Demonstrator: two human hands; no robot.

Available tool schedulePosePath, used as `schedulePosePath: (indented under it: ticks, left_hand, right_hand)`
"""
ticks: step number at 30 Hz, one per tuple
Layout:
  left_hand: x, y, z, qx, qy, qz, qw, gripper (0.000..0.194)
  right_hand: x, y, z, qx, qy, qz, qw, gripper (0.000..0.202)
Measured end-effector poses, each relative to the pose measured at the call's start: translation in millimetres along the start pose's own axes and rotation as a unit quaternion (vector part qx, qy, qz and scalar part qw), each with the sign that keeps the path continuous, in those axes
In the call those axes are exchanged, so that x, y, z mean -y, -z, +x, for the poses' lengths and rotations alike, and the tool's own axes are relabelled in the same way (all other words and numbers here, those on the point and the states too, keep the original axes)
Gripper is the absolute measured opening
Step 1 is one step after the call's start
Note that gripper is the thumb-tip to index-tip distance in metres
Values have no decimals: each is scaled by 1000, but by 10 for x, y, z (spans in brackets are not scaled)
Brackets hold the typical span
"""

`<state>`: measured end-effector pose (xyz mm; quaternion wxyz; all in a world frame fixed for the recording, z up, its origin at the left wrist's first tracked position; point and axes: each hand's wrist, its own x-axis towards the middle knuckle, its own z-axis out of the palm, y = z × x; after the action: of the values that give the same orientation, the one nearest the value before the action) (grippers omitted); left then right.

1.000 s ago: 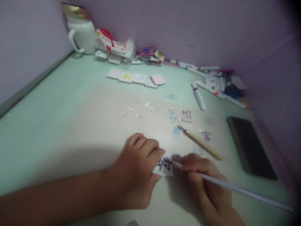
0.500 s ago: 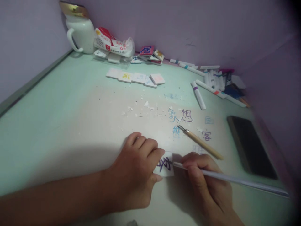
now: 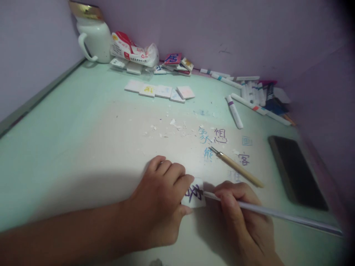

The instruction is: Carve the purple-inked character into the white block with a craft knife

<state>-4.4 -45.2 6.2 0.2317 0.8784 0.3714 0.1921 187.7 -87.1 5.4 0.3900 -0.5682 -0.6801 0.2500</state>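
My left hand (image 3: 162, 201) lies over a small white square block (image 3: 202, 202), pinching it at its left side between thumb and fingers. Purple strokes of a written character show on the block's top; its left part is hidden under the fingers. From the right, my right hand (image 3: 244, 214) grips a slim silver carving knife (image 3: 280, 211) like a pen. The knife's tip meets the block's right edge, at the purple strokes. A wooden-handled gouge (image 3: 238, 168) lies on the table just beyond my right hand.
White shavings (image 3: 173, 122) are scattered mid-table near written characters (image 3: 220, 136). Behind lie several white blocks (image 3: 162, 91), a plastic packet (image 3: 135, 51) and a white mug (image 3: 97, 40). Markers (image 3: 234, 112) lie at the back right; a dark phone-like slab (image 3: 298, 171) is at right.
Almost nothing differs. The knife tip and right hand have shifted very slightly at the block's right edge; the left hand keeps its hold on the block.
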Motion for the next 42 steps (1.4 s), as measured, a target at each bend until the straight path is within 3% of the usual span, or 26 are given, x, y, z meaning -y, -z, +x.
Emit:
schedulePosePath:
  ticks: [21, 33, 39, 42]
  left_hand:
    - [-12, -34, 1, -15, 0, 26, 1000, 31]
    - [-12, -65, 9, -22, -13, 57, 998, 55]
    - [10, 65, 47, 69, -13, 10, 998, 36]
    - [42, 86, 74, 84, -7, 9, 996, 33]
  right_hand:
    - [-19, 12, -103, 18, -22, -5, 1000, 15]
    - [2, -5, -116, 22, -29, 2, 999, 16]
    - [10, -18, -88, 16, -36, 23, 999, 18]
    - [9, -16, -106, 20, -42, 29, 998, 19]
